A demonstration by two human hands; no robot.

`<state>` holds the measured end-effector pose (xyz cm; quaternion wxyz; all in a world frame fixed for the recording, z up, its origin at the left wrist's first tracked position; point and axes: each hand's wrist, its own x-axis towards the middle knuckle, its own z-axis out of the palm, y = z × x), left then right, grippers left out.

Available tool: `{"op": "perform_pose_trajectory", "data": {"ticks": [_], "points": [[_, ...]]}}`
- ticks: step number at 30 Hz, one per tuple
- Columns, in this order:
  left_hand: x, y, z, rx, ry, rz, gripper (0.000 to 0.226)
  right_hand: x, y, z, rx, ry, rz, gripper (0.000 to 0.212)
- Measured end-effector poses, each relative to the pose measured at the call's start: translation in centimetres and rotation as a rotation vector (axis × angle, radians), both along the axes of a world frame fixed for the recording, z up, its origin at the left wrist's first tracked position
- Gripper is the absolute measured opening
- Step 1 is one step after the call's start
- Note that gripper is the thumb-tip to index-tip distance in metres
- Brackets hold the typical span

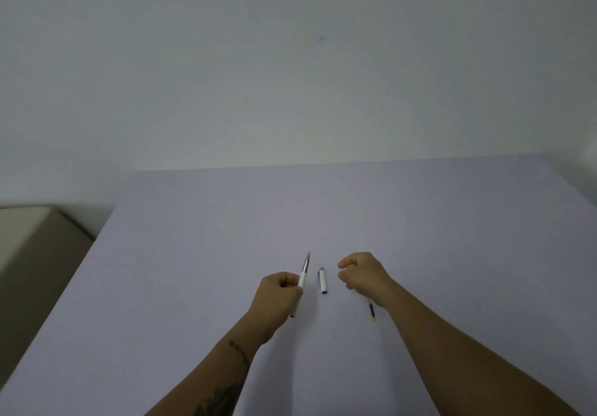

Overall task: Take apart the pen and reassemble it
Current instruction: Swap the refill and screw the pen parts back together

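My left hand (280, 289) grips a white pen body (303, 274) with a silver-grey tip that points up and away from me. A white pen cap (322, 280) lies on the table just right of it, apart from both hands. My right hand (363, 273) hovers right of the cap with fingers curled and thumb apart; I see nothing in it. A thin dark refill (372, 311) with a yellowish end lies on the table, partly hidden under my right wrist.
The work surface is a pale lilac table (193, 270) against a plain white wall. A beige box-like object (32, 241) stands off the table's left edge.
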<state>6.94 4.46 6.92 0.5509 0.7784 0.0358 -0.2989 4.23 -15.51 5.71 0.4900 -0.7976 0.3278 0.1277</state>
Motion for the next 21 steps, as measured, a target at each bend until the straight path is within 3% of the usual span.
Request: {"op": "perform_pose_trajectory", "data": {"ticks": [3, 8, 12, 16, 18, 21], "points": [[0.0, 0.2, -0.2, 0.077, 0.017, 0.006, 0.019, 1.8, 1.1, -2.5, -0.125, 0.017, 0.070, 0.034], [-0.3, 1.0, -0.9, 0.144, 0.052, 0.042, 0.016, 3.6, 3.3, -4.6, -0.255, 0.041, 0.232, 0.022], [0.2, 1.7, -1.3, 0.168, 0.062, 0.077, 0.015, 3.9, 4.4, -5.4, -0.393, 0.081, 0.316, 0.037], [0.7, 2.2, -1.7, 0.185, 0.059, 0.104, 0.013, 3.8, 4.4, -5.6, -0.412, 0.103, 0.354, 0.037], [0.7, 2.3, -1.9, 0.180, 0.064, 0.115, 0.013, 4.1, 4.1, -5.4, -0.313, 0.083, 0.266, 0.021], [0.7, 2.5, -2.1, 0.168, 0.058, 0.115, 0.012, 4.8, 3.7, -4.1, 0.140, -0.026, -0.020, 0.010]]}}
